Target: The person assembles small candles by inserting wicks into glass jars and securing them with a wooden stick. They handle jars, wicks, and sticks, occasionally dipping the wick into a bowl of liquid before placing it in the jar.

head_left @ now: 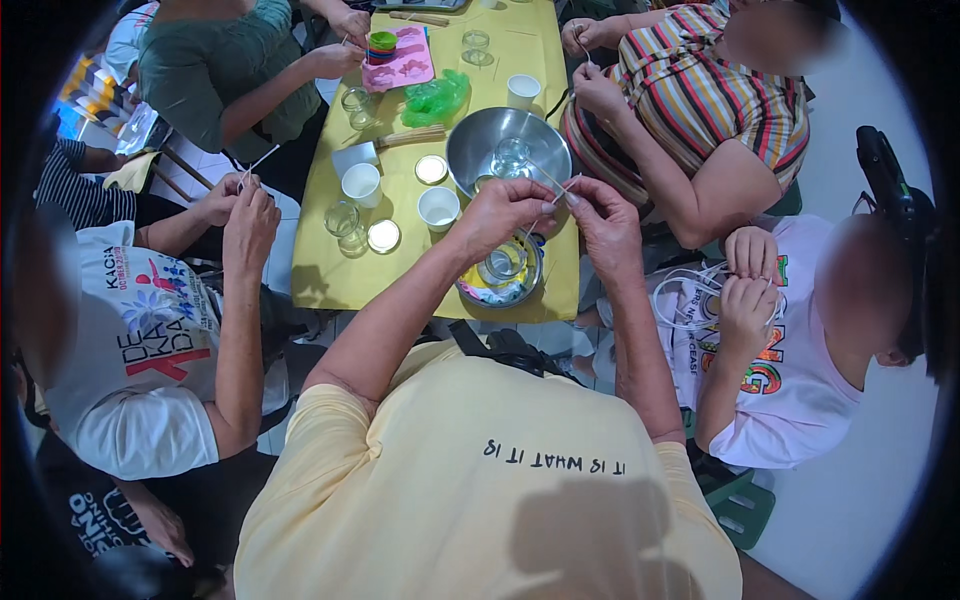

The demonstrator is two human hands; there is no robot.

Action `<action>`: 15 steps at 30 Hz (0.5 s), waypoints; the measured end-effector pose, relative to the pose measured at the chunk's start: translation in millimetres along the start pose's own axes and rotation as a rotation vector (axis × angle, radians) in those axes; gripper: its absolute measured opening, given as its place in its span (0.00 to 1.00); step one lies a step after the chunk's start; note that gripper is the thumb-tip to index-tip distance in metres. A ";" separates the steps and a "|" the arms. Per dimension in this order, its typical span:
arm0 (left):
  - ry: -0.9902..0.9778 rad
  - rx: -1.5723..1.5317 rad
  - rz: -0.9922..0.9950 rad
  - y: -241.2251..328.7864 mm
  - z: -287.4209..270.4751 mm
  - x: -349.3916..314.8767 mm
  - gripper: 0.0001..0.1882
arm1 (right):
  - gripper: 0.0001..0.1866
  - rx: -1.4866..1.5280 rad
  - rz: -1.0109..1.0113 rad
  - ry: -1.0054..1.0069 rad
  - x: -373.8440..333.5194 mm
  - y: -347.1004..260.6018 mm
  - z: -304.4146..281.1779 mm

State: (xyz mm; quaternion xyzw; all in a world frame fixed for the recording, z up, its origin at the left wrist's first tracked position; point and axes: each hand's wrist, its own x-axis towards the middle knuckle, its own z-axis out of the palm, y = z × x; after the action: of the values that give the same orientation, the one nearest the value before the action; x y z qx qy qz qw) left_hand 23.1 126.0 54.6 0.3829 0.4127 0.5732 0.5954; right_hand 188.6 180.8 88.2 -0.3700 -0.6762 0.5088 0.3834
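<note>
Above the near right part of the table, both my hands are raised close together. A thin white string (pixel 543 176) runs between their fingertips. My left hand (pixel 500 218) pinches it with thumb and forefinger. The fingers of my right hand (pixel 606 226) are also closed on the string, a little to the right. Under my hands stands a round container with a colourful pattern (pixel 498 296), and a clear glass jar (pixel 503 263) is in it. Just beyond, a steel bowl (pixel 468 150) holds another glass jar (pixel 512 156); my left hand partly covers the bowl's near edge.
On the yellow-covered table (pixel 330 275) are paper cups (pixel 438 209), glass jars (pixel 342 219), round lids (pixel 383 236), a wooden-handled tool (pixel 412 137), a green plastic bag (pixel 437 97) and a pink mould (pixel 408 58). People sit close on both sides; one at right holds looped white cord (pixel 672 300).
</note>
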 end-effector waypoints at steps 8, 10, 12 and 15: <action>0.036 -0.231 0.021 -3.5 6.8 -9.7 0.09 | 0.08 -0.117 -0.166 0.080 -8.8 -8.5 8.5; 0.034 -0.259 0.009 0.6 9.5 -14.3 0.09 | 0.08 -0.166 -0.235 0.086 -11.2 -11.8 10.0; 0.032 -0.256 0.008 4.0 12.1 -18.3 0.08 | 0.08 -0.230 -0.325 0.072 -13.2 -9.2 10.0; 0.033 -0.325 0.004 9.8 17.9 -23.4 0.08 | 0.08 -0.222 -0.324 0.082 -19.5 -11.3 14.3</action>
State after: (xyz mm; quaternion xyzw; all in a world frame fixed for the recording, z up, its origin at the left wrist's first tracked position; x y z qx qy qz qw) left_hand 36.1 103.4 71.5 0.2730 0.3235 0.6399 0.6414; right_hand 183.0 155.3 93.7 -0.3168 -0.7628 0.3471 0.4443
